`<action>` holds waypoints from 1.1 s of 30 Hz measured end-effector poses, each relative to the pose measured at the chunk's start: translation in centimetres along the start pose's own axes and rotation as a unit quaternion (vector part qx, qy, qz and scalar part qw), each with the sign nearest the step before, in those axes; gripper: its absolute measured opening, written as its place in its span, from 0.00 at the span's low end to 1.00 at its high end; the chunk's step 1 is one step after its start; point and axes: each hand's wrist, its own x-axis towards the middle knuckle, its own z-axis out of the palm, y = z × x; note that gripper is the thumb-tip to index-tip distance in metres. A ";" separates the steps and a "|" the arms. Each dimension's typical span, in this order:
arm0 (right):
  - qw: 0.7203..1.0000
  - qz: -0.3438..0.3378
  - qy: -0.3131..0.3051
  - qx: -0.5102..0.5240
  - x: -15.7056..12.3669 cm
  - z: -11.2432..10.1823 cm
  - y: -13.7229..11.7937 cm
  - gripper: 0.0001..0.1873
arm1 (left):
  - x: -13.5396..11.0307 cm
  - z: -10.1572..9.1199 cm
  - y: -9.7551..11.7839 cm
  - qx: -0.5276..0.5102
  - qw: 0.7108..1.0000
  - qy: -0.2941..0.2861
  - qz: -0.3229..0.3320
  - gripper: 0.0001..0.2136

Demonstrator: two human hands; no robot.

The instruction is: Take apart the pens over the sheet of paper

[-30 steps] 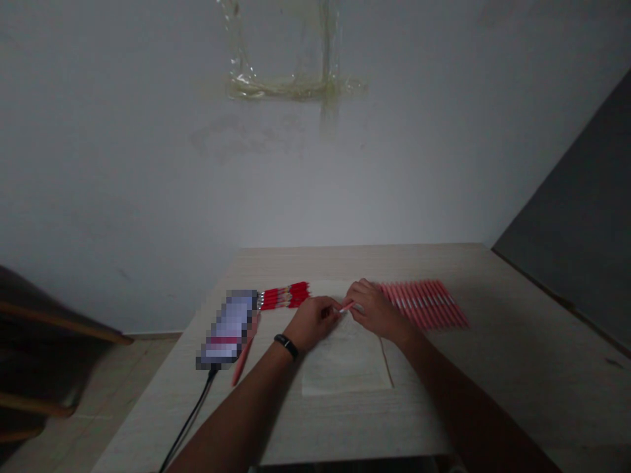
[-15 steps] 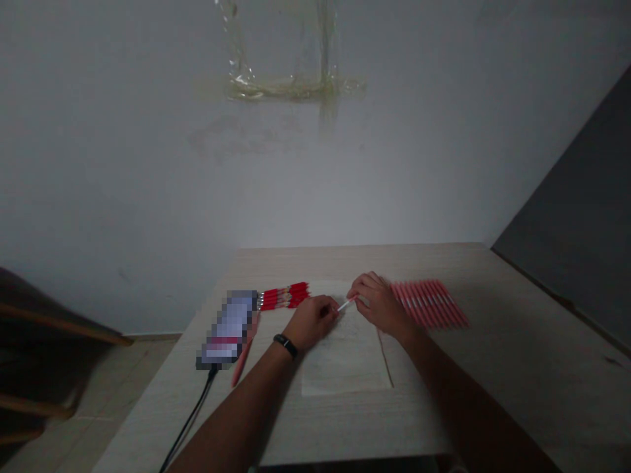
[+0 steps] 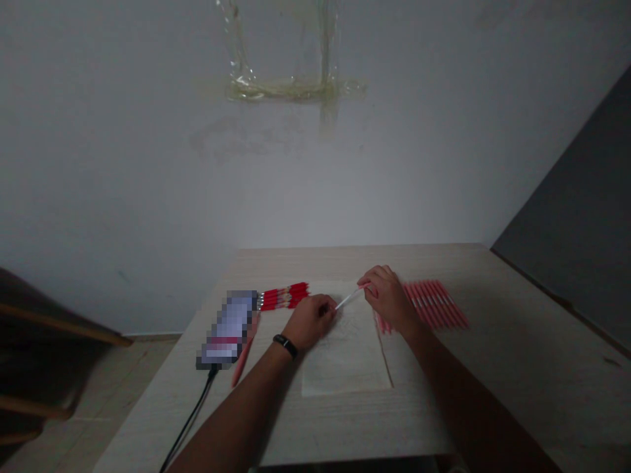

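My left hand [image 3: 311, 322] rests curled over the sheet of paper [image 3: 345, 355], and its fingers are close together. A thin white pen refill [image 3: 351, 297] runs from those fingertips up to my right hand [image 3: 387, 299], whose fingers pinch its far end. Whether my left hand grips anything is hidden by the fingers. A black wristband [image 3: 286, 345] circles my left wrist. To the right of my right hand lies a row of pink pens [image 3: 436, 305], and a bundle of red pens [image 3: 283, 297] lies beyond my left hand.
A pixelated phone [image 3: 229, 328] with a black cable [image 3: 190, 417] lies at the left of the pale wooden table [image 3: 315, 427], with a single pink pen [image 3: 245, 351] beside it. A dark chair [image 3: 34, 328] stands at left, a white wall behind.
My right hand has moved right and slightly away from my left hand. More of the white refill now shows between them, and the hand covers a different part of the pink pens.
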 end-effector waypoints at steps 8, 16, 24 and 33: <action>0.998 0.061 -0.031 -0.002 -0.6 0.8 0.9 0.12 | 0.2 -0.2 0.1 -0.014 0.999 0.040 0.000 0.07; 0.986 0.018 -0.163 -0.014 -1.4 2.7 1.2 0.10 | 0.2 -0.1 0.2 -0.038 0.998 0.049 0.012 0.05; 0.986 0.018 -0.167 -0.023 -1.5 2.4 1.5 0.08 | 0.2 -0.2 0.1 -0.002 0.999 0.037 0.003 0.07; 0.993 0.022 -0.115 0.032 -1.1 1.4 1.2 0.13 | 0.3 -0.2 -0.5 0.028 0.998 0.048 -0.020 0.08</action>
